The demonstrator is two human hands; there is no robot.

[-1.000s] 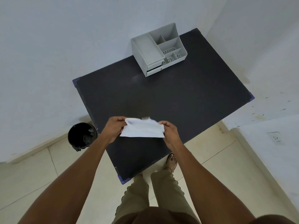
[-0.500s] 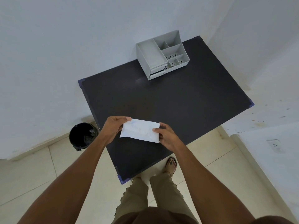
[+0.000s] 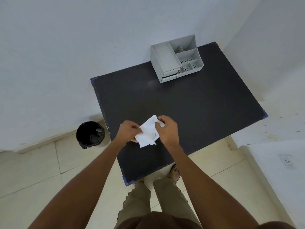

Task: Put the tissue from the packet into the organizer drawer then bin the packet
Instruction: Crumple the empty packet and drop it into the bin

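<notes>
- Table (image 3: 189, 113): black top, blue tape at its corners; every place below is given from it.
- Packet (image 3: 148, 132): white, crumpled, tilted, held above the table's near edge between both my hands. I cannot tell tissue from wrapper in it.
- My left hand (image 3: 127, 132): fingers closed, pinching the packet's left edge, over the table's near-left part.
- My right hand (image 3: 166, 129): fingers closed on the packet's upper right corner, just beside my left hand.
- Organizer (image 3: 175, 57): grey, open compartments on top, two drawers (image 3: 170, 75) in its front, both pushed in; stands at the table's far edge, well apart from my hands.
- Bin (image 3: 90, 134): round, black liner, on the floor just beside the table's left side.
</notes>
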